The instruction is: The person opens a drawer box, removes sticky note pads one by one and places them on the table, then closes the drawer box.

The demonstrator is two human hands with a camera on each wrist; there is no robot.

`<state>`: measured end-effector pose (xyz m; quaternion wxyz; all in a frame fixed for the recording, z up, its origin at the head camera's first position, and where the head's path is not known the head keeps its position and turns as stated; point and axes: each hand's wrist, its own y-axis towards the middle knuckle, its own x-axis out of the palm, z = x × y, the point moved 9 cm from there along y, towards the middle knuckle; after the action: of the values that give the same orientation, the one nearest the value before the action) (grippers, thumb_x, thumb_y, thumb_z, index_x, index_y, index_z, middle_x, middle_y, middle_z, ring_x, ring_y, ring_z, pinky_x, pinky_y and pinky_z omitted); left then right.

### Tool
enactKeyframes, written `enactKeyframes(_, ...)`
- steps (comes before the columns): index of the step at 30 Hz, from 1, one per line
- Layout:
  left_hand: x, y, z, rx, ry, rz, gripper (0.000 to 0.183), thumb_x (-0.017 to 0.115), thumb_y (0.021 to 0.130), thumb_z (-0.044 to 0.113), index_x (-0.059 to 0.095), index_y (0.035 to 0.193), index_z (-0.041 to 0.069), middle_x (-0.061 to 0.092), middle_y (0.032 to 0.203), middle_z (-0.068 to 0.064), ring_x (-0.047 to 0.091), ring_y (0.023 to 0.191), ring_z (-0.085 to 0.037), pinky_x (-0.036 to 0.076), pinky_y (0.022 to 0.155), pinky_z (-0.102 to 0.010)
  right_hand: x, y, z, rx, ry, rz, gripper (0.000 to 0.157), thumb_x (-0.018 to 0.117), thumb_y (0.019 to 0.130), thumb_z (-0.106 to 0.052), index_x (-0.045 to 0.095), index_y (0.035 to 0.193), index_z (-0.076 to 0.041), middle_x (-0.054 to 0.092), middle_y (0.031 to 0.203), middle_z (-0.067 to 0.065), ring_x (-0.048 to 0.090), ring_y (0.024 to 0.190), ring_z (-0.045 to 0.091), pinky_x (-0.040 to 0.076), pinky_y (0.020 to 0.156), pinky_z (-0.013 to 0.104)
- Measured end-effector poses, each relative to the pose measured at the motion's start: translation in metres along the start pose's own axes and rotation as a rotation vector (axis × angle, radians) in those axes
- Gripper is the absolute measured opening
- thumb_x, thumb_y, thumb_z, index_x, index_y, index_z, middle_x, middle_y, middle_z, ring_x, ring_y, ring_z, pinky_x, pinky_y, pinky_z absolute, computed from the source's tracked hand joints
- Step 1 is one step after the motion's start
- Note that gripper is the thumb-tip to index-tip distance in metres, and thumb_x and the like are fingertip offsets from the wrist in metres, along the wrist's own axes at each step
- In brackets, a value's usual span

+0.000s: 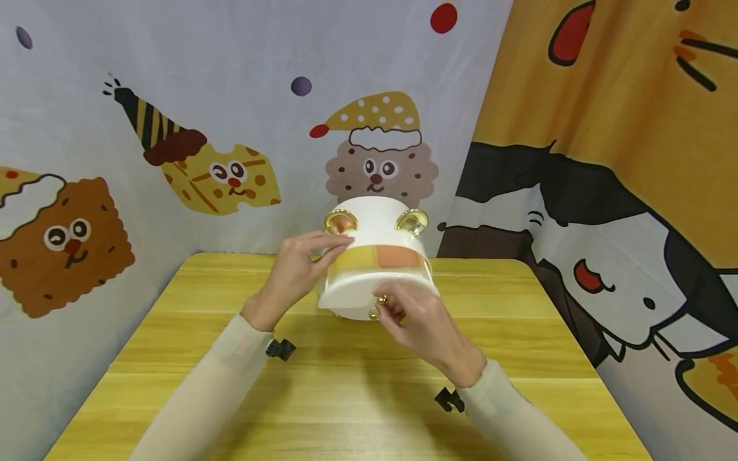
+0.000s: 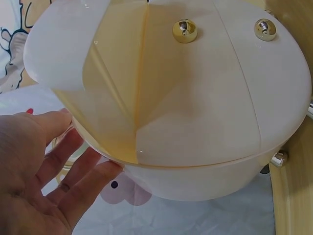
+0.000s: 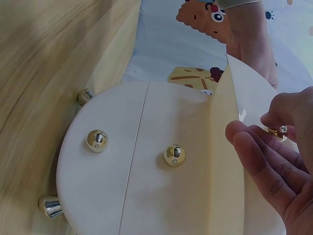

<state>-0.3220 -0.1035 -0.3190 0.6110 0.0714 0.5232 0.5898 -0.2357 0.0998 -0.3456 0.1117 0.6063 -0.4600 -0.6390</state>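
Observation:
A rounded white box (image 1: pixel 377 221) with drawers, small gold feet and two gold-rimmed ears stands on the table. Its top drawer (image 1: pixel 380 285) is pulled out, baring a yellow and an orange section. My right hand (image 1: pixel 423 323) pinches that drawer's gold knob (image 3: pixel 279 131) between thumb and fingers. Two lower gold knobs show in the right wrist view: a middle knob (image 3: pixel 174 155) and a bottom knob (image 3: pixel 97 140), on drawers pushed in. My left hand (image 1: pixel 300 262) lies against the box's left side, its extended fingertips (image 2: pixel 110 169) at the edge beside the opened drawer.
The wooden table (image 1: pixel 340 410) stretches in front of the box and to both sides. Close behind it hangs a pale cartoon-print cloth (image 1: pixel 242 51), with an orange printed cloth (image 1: pixel 519 96) to the right. Each sleeve cuff has a small black device.

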Motion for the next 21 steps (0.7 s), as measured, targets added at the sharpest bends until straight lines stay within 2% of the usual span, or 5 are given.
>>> enactKeyframes(21,0.0005,0.0002,-0.0031,-0.002,0.000,-0.004,0.021,0.083,0.110,0.013,0.091,0.129,0.015,0.091,0.120,-0.006,0.053,0.063,-0.011,0.048,0.062,-0.024,-0.0017,-0.0034,-0.0079,-0.044,-0.041,0.011,0.039,0.090,0.088,0.008,0.075,0.122,-0.002,0.083,0.097,0.003,0.078,0.074,0.008,0.063,0.071,0.010)
